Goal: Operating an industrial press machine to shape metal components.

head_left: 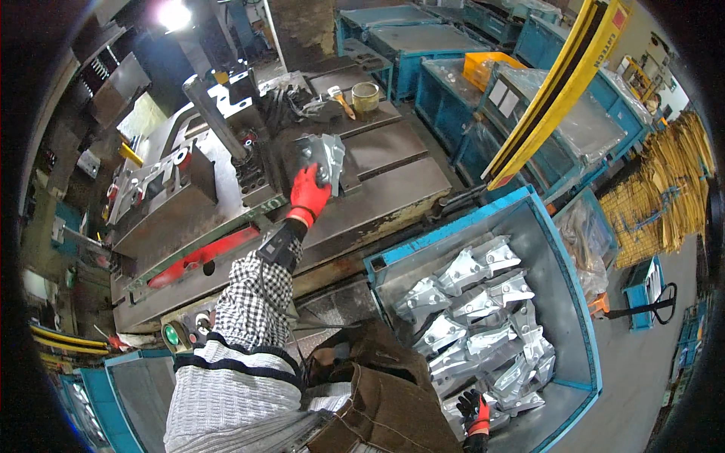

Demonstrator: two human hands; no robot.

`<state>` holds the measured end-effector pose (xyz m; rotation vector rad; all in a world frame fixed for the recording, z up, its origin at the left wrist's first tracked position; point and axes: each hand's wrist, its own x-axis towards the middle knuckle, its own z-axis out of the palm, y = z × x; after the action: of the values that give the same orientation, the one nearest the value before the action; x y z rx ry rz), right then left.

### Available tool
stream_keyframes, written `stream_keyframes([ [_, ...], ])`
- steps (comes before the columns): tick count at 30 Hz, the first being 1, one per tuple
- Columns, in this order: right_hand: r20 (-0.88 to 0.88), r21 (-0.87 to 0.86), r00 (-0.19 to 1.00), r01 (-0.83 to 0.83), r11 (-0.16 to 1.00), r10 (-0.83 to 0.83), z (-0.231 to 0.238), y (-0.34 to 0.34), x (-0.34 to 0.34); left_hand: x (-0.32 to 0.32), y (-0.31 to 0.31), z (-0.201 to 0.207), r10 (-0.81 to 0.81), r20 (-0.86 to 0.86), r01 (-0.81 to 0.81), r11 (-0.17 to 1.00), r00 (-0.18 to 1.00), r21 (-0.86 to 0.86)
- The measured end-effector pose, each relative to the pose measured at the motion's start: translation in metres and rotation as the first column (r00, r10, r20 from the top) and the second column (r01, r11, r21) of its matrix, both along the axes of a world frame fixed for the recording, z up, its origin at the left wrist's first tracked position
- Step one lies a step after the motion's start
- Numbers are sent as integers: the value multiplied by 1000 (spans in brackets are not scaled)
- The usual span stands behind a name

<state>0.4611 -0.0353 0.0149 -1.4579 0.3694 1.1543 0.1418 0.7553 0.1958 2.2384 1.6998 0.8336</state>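
My left hand (310,195), in a red glove, reaches out over the press bed. Its fingers close on the near edge of a shiny stamped metal bracket (331,157), which lies on the dark steel bed (389,151); part of the grip is hidden behind the glove. At the lower right is my right hand (473,411), in a red and black glove, with its fingers apart. It hovers at the near side of a blue-rimmed metal bin (565,264), close to the many similar brackets (491,340) heaped inside, and holds nothing that I can see.
A press die with a thick post (215,121) stands left of the bracket. Farther back on the bed are a brush (342,103) and a round tin (365,97). A yellow upright bar (555,94) rises beyond the bin. Blue crates (423,41) fill the back.
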Motion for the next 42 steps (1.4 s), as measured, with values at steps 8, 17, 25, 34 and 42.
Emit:
stream_keyframes([
  [8,23,-142,1000,-8,990,11,13,-19,-14,63,103,39,78,-447,-26,992,891,122],
  [17,38,-328,999,-11,945,25,38,-32,-64,75,166,35,-34,-652,-114,976,757,-183],
  [25,132,-272,987,-47,961,86,59,-14,-92,30,255,-25,-23,-530,34,999,848,11],
  [34,43,-404,998,-25,914,47,44,5,-103,32,239,15,115,-622,-205,976,775,-75],
  [42,271,-421,940,-79,904,208,-44,57,-17,126,16,48,-520,109,445,806,847,390],
])
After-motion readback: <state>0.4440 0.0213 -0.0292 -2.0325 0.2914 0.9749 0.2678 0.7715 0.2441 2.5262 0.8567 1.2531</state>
